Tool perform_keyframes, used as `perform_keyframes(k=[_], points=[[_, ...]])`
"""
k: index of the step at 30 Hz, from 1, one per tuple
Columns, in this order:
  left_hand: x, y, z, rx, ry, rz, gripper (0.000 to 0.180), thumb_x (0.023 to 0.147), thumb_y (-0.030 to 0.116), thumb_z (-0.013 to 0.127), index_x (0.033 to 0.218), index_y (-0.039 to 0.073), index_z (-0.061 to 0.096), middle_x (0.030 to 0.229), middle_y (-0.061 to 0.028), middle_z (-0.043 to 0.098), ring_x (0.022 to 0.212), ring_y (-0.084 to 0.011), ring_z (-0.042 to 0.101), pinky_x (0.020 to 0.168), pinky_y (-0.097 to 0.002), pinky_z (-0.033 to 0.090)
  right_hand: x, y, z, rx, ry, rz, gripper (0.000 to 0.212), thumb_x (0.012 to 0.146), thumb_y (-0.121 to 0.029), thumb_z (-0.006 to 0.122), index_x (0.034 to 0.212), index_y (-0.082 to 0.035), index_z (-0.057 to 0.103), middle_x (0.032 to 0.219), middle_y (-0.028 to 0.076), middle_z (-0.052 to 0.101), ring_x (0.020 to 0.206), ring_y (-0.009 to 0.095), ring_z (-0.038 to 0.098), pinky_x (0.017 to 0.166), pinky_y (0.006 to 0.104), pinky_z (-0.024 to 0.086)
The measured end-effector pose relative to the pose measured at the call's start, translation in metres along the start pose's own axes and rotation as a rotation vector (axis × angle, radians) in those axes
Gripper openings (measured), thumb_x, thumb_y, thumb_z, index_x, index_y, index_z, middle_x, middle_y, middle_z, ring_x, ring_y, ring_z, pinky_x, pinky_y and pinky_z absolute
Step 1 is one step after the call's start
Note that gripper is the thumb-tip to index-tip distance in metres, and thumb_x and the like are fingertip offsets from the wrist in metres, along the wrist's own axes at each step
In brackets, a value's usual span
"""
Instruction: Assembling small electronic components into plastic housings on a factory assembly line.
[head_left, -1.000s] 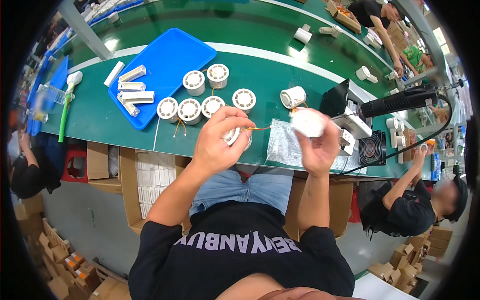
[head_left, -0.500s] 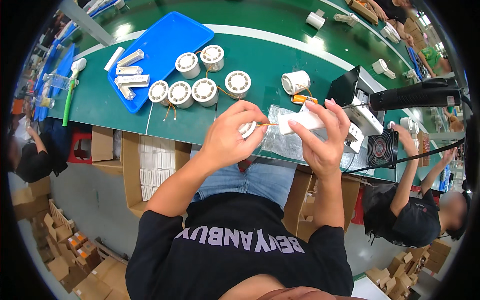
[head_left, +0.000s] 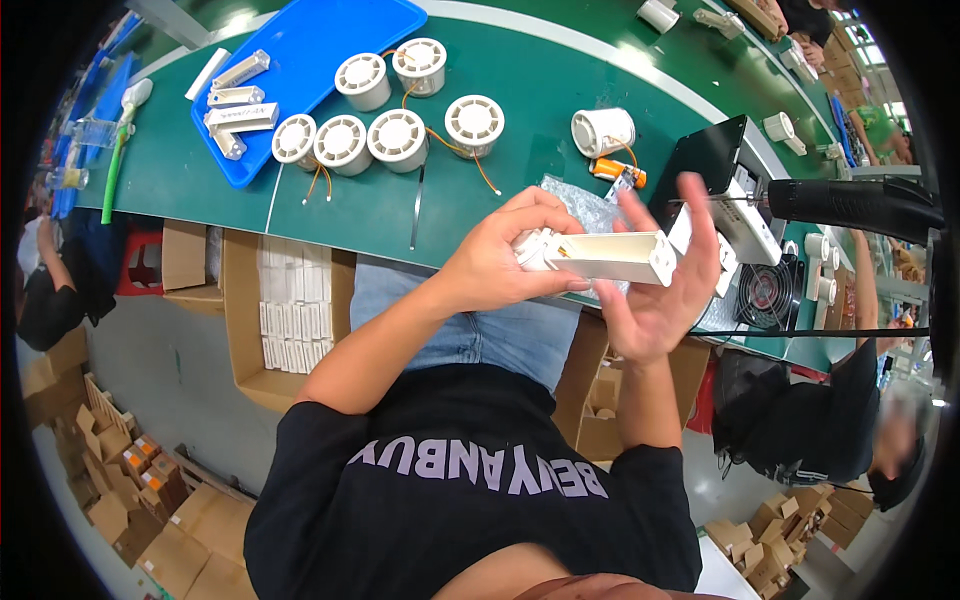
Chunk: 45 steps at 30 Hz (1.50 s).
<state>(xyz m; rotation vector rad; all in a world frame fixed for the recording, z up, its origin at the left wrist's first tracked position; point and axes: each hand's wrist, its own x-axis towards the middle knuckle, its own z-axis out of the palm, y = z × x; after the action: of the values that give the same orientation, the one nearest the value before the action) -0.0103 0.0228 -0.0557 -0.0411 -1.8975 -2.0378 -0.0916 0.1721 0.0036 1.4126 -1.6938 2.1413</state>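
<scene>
My left hand (head_left: 500, 255) is closed around a long white plastic handle housing (head_left: 615, 257), which is held over the table's near edge. The hollow side of the housing faces up, and a bit of orange wire shows inside it. A small white round part (head_left: 533, 248) sits at the housing's left end, partly hidden by my left fingers. Beside the right end of the housing, my right hand (head_left: 660, 290) has its fingers spread and grips nothing.
Several white round fan-like units (head_left: 397, 138) with orange wires stand beyond my left hand. A blue tray (head_left: 330, 60) carries white housings. Right of centre are a white cylinder (head_left: 602, 132), an orange battery-like piece (head_left: 615, 170), a black power tool (head_left: 850, 205) and a black fan (head_left: 770, 292).
The housing has turned, hollow side up, and now meets the round part in my left hand. My right hand has let go of it and spread its fingers. The view has shifted slightly.
</scene>
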Motion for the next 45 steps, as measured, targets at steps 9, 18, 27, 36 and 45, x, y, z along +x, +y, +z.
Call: perform_keyframes(k=[9, 18, 27, 36, 45], points=[[0.001, -0.026, 0.007, 0.175, 0.122, 0.016, 0.054, 0.064, 0.019, 0.093, 0.104, 0.007, 0.059, 0.105, -0.0058, 0.058, 0.097, -0.0201, 0.059, 0.085, -0.0323, 0.049, -0.041, 0.042, -0.010, 0.091, -0.012, 0.407, 0.051, 0.090, 0.004, 0.069, 0.136, 0.007, 0.045, 0.117, 0.019, 0.067, 0.110, 0.023, 0.065, 0.094, 0.0337, 0.053], [-0.006, -0.023, 0.010, 0.232, 0.168, -0.035, 0.056, 0.064, 0.021, 0.093, 0.106, 0.006, 0.059, 0.107, -0.0055, 0.059, 0.097, -0.0210, 0.060, 0.086, -0.0324, 0.049, -0.035, 0.047, -0.011, 0.088, -0.017, 0.387, 0.049, 0.087, -0.002, 0.074, 0.130, 0.006, 0.053, 0.108, 0.014, 0.071, 0.097, 0.020, 0.070, 0.084, 0.0307, 0.055], [-0.005, -0.023, 0.022, 0.471, 0.297, 0.179, 0.042, 0.072, 0.010, 0.073, 0.110, 0.002, 0.060, 0.101, -0.0155, 0.062, 0.095, -0.0370, 0.061, 0.084, -0.0422, 0.050, -0.026, 0.045, 0.005, -0.227, -0.161, 0.183, 0.041, 0.075, -0.002, 0.082, 0.112, 0.002, 0.063, 0.100, 0.014, 0.070, 0.088, 0.022, 0.071, 0.074, 0.0305, 0.057], [-0.003, -0.012, 0.005, 0.498, 0.299, 0.179, 0.057, 0.073, 0.014, 0.077, 0.123, 0.003, 0.052, 0.109, -0.0167, 0.060, 0.104, -0.0395, 0.058, 0.089, -0.0444, 0.048, -0.025, 0.055, 0.002, -0.027, -0.142, 0.468, 0.045, 0.078, 0.004, 0.079, 0.119, 0.002, 0.061, 0.111, 0.009, 0.070, 0.103, 0.017, 0.066, 0.092, 0.0309, 0.051], [-0.059, 0.037, -0.075, 0.709, 0.407, 0.369, 0.020, 0.073, -0.001, 0.075, 0.091, 0.006, 0.071, 0.101, -0.0091, 0.070, 0.088, -0.0256, 0.068, 0.079, -0.0341, 0.056, -0.047, 0.065, 0.005, 0.018, -0.061, 0.563, 0.044, 0.088, 0.004, 0.070, 0.128, 0.002, 0.051, 0.125, 0.015, 0.063, 0.117, 0.024, 0.062, 0.099, 0.0364, 0.049]])
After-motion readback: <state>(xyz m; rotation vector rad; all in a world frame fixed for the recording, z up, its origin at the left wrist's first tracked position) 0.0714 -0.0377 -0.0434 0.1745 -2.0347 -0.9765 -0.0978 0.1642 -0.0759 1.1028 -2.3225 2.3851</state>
